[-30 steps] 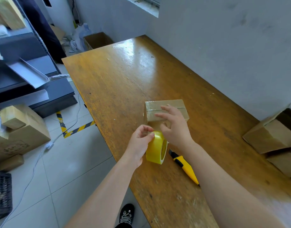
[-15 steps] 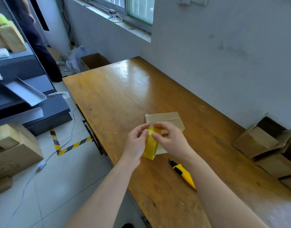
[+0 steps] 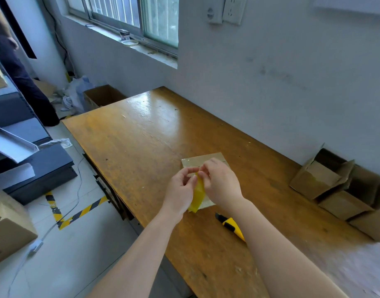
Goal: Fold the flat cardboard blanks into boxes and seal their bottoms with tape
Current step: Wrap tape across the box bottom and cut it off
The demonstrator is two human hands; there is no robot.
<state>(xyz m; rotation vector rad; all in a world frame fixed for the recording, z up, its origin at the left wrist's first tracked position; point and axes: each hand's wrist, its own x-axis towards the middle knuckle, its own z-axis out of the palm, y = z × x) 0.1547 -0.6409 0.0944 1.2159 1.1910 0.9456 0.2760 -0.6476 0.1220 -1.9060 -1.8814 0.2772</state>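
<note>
Head view. Centre frame: my left hand (image 3: 181,190) grips the tape roll (image 3: 198,196), held edge-on. My right hand (image 3: 221,186) pinches its top rim, probably hunting the tape end. The folded box (image 3: 208,161) lies on the table (image 3: 141,147) just behind; its upturned face looks glossy, likely part-taped. Folded boxes (image 3: 335,190) stand at right. Knife (image 3: 229,225) lies by my right wrist.

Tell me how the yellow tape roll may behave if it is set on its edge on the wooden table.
The yellow tape roll is round, so on edge it would probably roll across the glossy wooden table. It seems light: the left hand and right hand hold it with fingers only.
</note>
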